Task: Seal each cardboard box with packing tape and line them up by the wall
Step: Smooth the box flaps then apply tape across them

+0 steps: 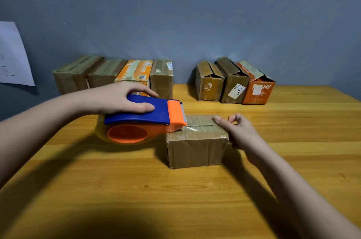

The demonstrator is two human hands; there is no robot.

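A small brown cardboard box [196, 149] sits mid-table with clear tape laid along its top seam. My left hand [119, 99] grips the blue and orange tape dispenser [142, 119], whose orange blade end rests on the box's top left edge. My right hand [237, 129] is at the box's right end, its forefinger pressing on the top right corner while the thumb lies against the right side and the other fingers curl loosely. Several boxes [117, 74] stand in a row against the wall at the back left. Three more boxes [234, 82] with loose flaps stand at the back right.
The wooden table [136, 190] stretches toward me, with its front part in shadow. A grey wall [185, 13] rises behind the boxes. A white paper sheet [13, 55] hangs on the wall at the far left. A gap separates the two box groups.
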